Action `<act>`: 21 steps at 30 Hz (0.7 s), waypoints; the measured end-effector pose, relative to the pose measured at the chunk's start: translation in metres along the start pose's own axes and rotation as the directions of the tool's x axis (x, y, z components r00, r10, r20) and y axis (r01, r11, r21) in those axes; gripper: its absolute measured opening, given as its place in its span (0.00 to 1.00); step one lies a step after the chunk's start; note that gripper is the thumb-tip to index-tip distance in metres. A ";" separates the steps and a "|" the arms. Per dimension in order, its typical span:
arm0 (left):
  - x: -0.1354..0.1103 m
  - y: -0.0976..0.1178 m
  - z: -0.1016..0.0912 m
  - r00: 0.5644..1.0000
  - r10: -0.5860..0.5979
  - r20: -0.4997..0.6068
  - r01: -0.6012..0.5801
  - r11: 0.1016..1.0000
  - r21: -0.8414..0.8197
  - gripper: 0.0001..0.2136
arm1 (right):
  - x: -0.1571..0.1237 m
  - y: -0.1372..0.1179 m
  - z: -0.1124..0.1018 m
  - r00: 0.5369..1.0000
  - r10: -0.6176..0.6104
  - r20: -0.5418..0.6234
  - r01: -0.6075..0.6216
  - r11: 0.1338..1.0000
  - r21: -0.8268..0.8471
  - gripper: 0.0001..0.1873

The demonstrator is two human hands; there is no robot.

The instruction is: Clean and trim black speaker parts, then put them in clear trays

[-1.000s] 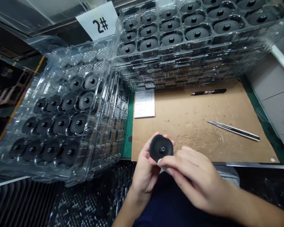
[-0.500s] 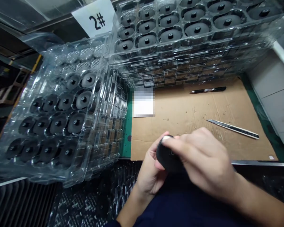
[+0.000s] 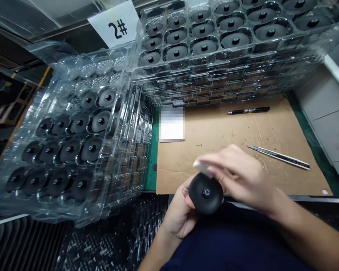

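My left hand grips the edge of a black round part, whose face with a short central stub is turned up toward me. Just above its far rim is my right hand, blurred by motion, its fingers pinching a small whitish piece. Whether that piece is cloth, paper or something else I cannot tell. It is close to the rim; contact is unclear. Similar black parts sit stub-up in the pockets of the left clear plastic tray and the back clear plastic tray.
Both trays top tall stacks. A cardboard sheet covers the green bench top. On it lie a black pen, a craft knife and a white paper with blurred content. A "2#" sign stands behind.
The black part has been turned so that its stubbed face shows. My right hand has lifted off its surface to the far rim, and the whitish piece in its fingers now shows.
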State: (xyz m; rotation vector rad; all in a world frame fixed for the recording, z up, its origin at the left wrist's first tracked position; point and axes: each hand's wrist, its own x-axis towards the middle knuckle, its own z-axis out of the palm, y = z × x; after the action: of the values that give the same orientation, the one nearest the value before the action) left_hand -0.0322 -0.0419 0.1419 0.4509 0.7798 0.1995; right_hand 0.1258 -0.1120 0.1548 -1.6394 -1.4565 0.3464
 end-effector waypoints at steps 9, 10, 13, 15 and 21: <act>0.006 0.004 -0.006 0.971 -0.023 0.239 0.061 0.987 -0.151 0.29 | -0.070 0.047 0.041 0.879 0.377 0.292 -0.439 0.878 0.190 0.13; 0.006 0.003 -0.007 0.971 -0.029 0.237 0.065 0.987 -0.149 0.30 | -0.074 0.047 0.045 0.879 0.369 0.302 -0.438 0.875 0.206 0.12; 0.006 0.002 -0.009 0.970 -0.042 0.241 0.078 0.987 -0.143 0.30 | -0.072 0.048 0.040 0.877 0.419 0.235 -0.465 0.863 0.198 0.11; 0.005 0.003 -0.010 0.968 -0.042 0.249 0.081 0.986 -0.147 0.29 | -0.063 0.043 0.022 0.862 0.492 0.123 -0.506 0.847 0.163 0.10; 0.009 -0.002 0.000 0.976 -0.053 0.212 0.081 0.989 -0.125 0.31 | -0.028 -0.013 -0.021 0.951 0.236 -0.200 -0.247 0.969 -0.029 0.20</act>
State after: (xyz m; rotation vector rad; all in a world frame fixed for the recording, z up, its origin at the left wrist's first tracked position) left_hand -0.0260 -0.0408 0.1350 0.3122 0.5716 0.1376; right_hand 0.1245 -0.1472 0.1664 -1.8461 -1.1302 0.2749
